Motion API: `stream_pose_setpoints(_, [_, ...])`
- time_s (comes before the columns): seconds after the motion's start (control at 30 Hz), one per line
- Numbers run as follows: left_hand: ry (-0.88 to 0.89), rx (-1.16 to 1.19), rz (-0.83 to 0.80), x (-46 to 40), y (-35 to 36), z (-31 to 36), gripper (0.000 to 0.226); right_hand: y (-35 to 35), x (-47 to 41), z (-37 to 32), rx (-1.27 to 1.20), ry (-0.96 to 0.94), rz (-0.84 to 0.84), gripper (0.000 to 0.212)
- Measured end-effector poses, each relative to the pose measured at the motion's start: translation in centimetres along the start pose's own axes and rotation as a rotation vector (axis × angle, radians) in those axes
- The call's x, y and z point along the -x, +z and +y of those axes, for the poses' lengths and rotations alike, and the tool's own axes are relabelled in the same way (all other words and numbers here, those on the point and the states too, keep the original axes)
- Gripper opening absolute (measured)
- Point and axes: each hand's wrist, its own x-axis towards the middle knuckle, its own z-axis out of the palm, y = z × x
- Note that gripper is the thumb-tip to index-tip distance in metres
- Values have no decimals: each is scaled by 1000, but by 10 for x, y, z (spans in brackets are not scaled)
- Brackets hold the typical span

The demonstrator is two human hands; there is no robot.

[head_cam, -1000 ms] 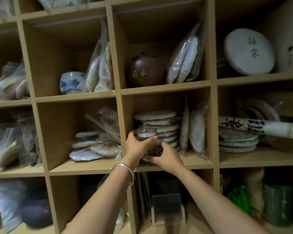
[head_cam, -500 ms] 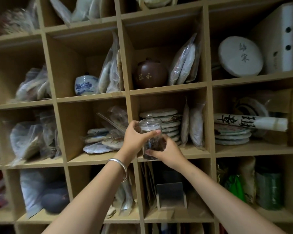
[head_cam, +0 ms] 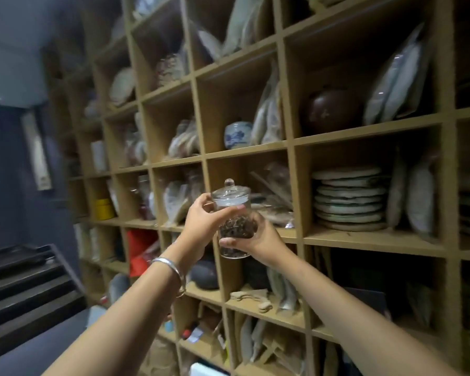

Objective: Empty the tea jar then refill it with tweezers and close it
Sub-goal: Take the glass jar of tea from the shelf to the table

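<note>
A small clear glass tea jar (head_cam: 235, 226) holds dark loose tea in its lower half, and a glass lid with a round knob (head_cam: 230, 189) sits on it. I hold it upright in the air in front of the wooden shelf unit. My left hand (head_cam: 201, 223), a silver bangle on its wrist, grips the jar's upper part from the left. From the lower right, my right hand (head_cam: 258, 240) grips the body and base. No tweezers are in view.
The wooden shelf unit (head_cam: 296, 142) fills the view, its cubbies holding stacked tea cakes (head_cam: 349, 198), bagged cakes, a blue-and-white pot (head_cam: 238, 134) and a brown clay pot (head_cam: 329, 107). Dark stairs (head_cam: 25, 283) descend at the lower left beside a dark wall.
Both hands have drawn the jar out of the cubby and away from the shelf. My view has swung left, and the stairs have come into sight.
</note>
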Motion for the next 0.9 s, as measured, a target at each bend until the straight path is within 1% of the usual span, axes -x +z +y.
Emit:
stream_pose_setpoints(0.07, [-9, -29, 98, 23, -33, 5, 57, 29, 3, -7, -29, -21, -95, 70])
stream_pose_setpoints(0.17, [-33, -98, 278, 70, -83, 21, 76, 82, 15, -27, -39, -72, -259, 65])
stream_pose_setpoints(0.23, [-45, -129, 351, 104, -114, 37, 81, 121, 27, -43, -70, -100, -328, 60])
stream_pose_setpoints(0.3, [-68, -182, 440, 143, -147, 58, 77, 163, 45, -66, -93, -145, -406, 56])
stream_pose_setpoints(0.43, [-93, -310, 631, 228, -213, 105, 56, 249, 92, -120, -221, -204, -583, 58])
stream_pose_setpoints(0.47, [-100, -340, 682, 252, -229, 119, 57, 270, 106, -136, -256, -219, -632, 60])
stream_pose_setpoints(0.5, [-104, -379, 728, 276, -244, 135, 63, 291, 122, -153, -287, -237, -677, 63])
stream_pose_setpoints(0.57, [-114, -454, 814, 323, -267, 165, 82, 328, 153, -188, -342, -275, -746, 68])
stream_pose_setpoints(0.6, [-113, -487, 861, 348, -277, 181, 87, 346, 170, -207, -375, -294, -779, 70])
stream_pose_setpoints(0.63, [-111, -513, 910, 374, -287, 199, 85, 365, 188, -227, -405, -315, -815, 72])
stream_pose_setpoints(0.73, [-113, -573, 1033, 453, -314, 255, 72, 413, 249, -293, -493, -359, -937, 75])
stream_pose_setpoints(0.83, [-114, -652, 1159, 541, -337, 319, 59, 457, 325, -367, -605, -422, -1008, 68])
stream_pose_setpoints(0.9, [-126, -722, 1233, 597, -347, 359, 54, 478, 376, -414, -669, -459, -1050, 68])
